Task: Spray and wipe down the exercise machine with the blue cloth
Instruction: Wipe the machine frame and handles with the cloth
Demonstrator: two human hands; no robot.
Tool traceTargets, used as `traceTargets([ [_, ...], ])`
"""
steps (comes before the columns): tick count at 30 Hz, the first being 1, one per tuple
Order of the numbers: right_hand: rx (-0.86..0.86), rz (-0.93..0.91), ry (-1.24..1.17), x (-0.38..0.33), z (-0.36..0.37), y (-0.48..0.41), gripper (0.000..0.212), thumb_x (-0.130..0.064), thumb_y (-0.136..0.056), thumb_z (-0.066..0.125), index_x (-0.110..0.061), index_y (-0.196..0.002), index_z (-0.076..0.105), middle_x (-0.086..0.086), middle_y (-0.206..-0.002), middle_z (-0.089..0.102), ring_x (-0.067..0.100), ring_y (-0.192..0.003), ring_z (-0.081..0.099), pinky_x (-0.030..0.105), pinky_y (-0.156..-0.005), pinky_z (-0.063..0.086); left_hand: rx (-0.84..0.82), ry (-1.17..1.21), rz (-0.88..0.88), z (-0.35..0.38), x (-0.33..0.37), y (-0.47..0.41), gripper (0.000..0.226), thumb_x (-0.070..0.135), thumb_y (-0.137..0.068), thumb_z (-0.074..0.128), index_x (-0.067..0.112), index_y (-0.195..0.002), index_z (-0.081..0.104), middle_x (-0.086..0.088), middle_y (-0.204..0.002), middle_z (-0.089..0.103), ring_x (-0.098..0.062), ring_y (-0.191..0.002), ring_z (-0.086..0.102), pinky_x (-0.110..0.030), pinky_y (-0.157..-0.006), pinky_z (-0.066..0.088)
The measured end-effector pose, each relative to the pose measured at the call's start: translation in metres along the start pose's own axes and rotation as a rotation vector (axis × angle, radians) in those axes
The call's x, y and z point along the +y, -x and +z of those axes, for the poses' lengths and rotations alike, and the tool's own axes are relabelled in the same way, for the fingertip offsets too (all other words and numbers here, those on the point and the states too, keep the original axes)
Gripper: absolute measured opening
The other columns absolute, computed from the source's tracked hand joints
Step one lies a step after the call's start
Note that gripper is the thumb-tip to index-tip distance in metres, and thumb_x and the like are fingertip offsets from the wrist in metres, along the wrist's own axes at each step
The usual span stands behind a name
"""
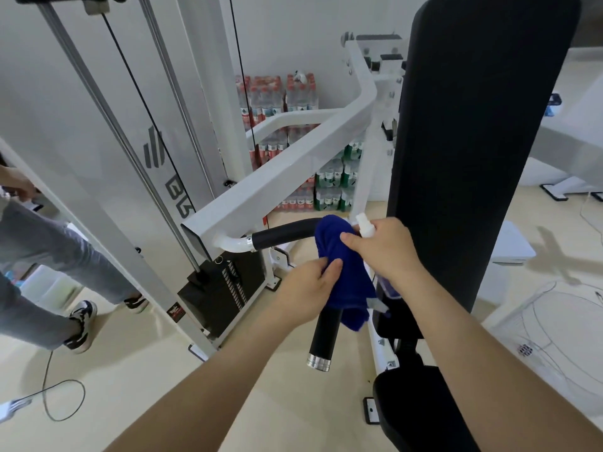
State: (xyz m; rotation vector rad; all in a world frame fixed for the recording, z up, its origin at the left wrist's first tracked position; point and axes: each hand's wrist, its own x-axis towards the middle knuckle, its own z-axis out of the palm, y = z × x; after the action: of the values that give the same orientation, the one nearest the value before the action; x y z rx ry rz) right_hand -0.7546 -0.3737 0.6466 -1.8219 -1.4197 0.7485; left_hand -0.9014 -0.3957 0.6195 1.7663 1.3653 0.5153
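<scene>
- Head view: blue cloth [342,272] draped over black foam handle [324,334] of white exercise machine [287,171].
- Left hand [306,288] pinching cloth's lower edge.
- Right hand [388,249] closed around white spray bottle [364,226], thumb pressing cloth.

Blue cloth [346,272]: deep blue, bunched, draped over bend of the machine's black handle grip [324,334], one end hanging below. Grip runs down to a chrome end cap. Spray bottle [364,225]: white nozzle showing, just right of cloth top. Exercise machine [277,171]: white frame, tall black back pad [473,158] upright at right.
</scene>
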Motion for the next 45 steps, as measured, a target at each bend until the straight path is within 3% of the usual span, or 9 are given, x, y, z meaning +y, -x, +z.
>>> traceTargets([
  [3,-0.118,-0.111,0.279,-0.027,-0.008,-0.018,0.019,-0.027,-0.083,0.070,-0.011,-0.094,0.069,0.003,-0.079,0.066,0.020,-0.072,0.063,0.033,-0.060,0.050,0.252,-0.310,0.115,-0.023,-0.002,-0.003,0.022,0.031,-0.097,0.047,0.022,-0.112,0.061,0.005,-0.096,0.067,-0.010,-0.083,0.062,-0.030,-0.075,0.053],
  [6,-0.311,-0.220,0.581,-0.059,-0.009,-0.041,0.018,-0.024,-0.079,0.073,-0.017,-0.091,0.062,-0.005,-0.075,0.057,0.011,-0.067,0.055,0.029,-0.054,0.041,0.454,-0.347,0.282,-0.044,-0.005,-0.015,0.046,0.020,-0.087,0.060,0.024,-0.132,0.051,0.004,-0.129,0.054,-0.011,-0.115,0.052,-0.031,-0.096,0.047],
  [13,-0.394,-0.174,0.226,-0.054,-0.006,-0.049,0.022,-0.022,-0.073,0.082,-0.018,-0.090,0.069,-0.001,-0.088,0.070,0.019,-0.087,0.066,0.032,-0.078,0.052,0.221,-0.642,0.368,-0.051,-0.007,-0.048,0.096,0.035,-0.079,0.068,0.014,-0.153,0.010,-0.004,-0.161,0.011,-0.020,-0.145,0.014,-0.038,-0.119,0.013],
  [17,-0.335,-0.042,0.086,-0.020,-0.024,-0.030,0.014,-0.025,-0.079,0.075,-0.014,-0.079,0.067,0.003,-0.071,0.065,0.015,-0.065,0.059,0.029,-0.060,0.046,0.086,-0.979,0.601,-0.043,-0.008,-0.060,0.073,0.032,-0.086,0.050,0.020,-0.150,0.018,-0.002,-0.158,0.022,-0.021,-0.144,0.020,-0.045,-0.118,0.015],
  [21,-0.301,0.056,-0.025,-0.013,-0.015,-0.020,0.015,-0.031,-0.085,0.070,-0.019,-0.079,0.063,0.000,-0.074,0.064,0.013,-0.063,0.058,0.024,-0.056,0.044,0.080,-1.008,0.706,-0.053,-0.012,-0.072,0.052,0.025,-0.093,0.044,0.023,-0.143,0.028,-0.003,-0.139,0.046,-0.022,-0.123,0.046,-0.040,-0.100,0.043],
  [25,-0.249,-0.106,0.373,-0.037,-0.006,-0.032,0.026,-0.040,-0.082,0.070,-0.016,-0.083,0.062,0.002,-0.076,0.064,0.019,-0.067,0.063,0.032,-0.056,0.050,0.073,-0.944,0.558,-0.063,-0.025,-0.073,0.056,0.031,-0.093,0.044,0.023,-0.145,0.025,-0.004,-0.134,0.048,-0.023,-0.113,0.051,-0.042,-0.084,0.050],
  [33,-0.097,-0.531,0.895,-0.068,0.039,-0.036,0.044,-0.056,-0.084,0.059,-0.025,-0.115,0.064,0.001,-0.106,0.067,0.025,-0.100,0.059,0.036,-0.071,0.042,0.105,-0.995,0.424,-0.095,-0.063,-0.051,0.049,0.033,-0.092,0.039,0.021,-0.139,0.030,0.000,-0.119,0.054,-0.019,-0.102,0.054,-0.039,-0.095,0.036],
  [41,-0.081,-0.011,0.175,-0.027,0.013,-0.005,0.031,-0.036,-0.081,0.071,-0.022,-0.108,0.068,-0.001,-0.093,0.069,0.016,-0.084,0.064,0.039,-0.079,0.055,-0.061,-0.687,0.415,-0.101,-0.053,-0.059,0.065,0.057,-0.087,0.031,0.023,-0.143,0.031,0.002,-0.126,0.057,-0.020,-0.111,0.055,-0.043,-0.103,0.033],
  [45,-0.113,0.177,-0.160,-0.007,0.014,0.022,0.023,-0.038,-0.085,0.070,-0.019,-0.074,0.063,-0.003,-0.064,0.058,0.011,-0.056,0.053,0.026,-0.055,0.045,0.067,-0.713,0.477,-0.074,-0.031,-0.076,0.056,0.058,-0.095,0.029,0.020,-0.135,0.039,-0.003,-0.123,0.060,-0.024,-0.105,0.059,-0.041,-0.087,0.046],
])
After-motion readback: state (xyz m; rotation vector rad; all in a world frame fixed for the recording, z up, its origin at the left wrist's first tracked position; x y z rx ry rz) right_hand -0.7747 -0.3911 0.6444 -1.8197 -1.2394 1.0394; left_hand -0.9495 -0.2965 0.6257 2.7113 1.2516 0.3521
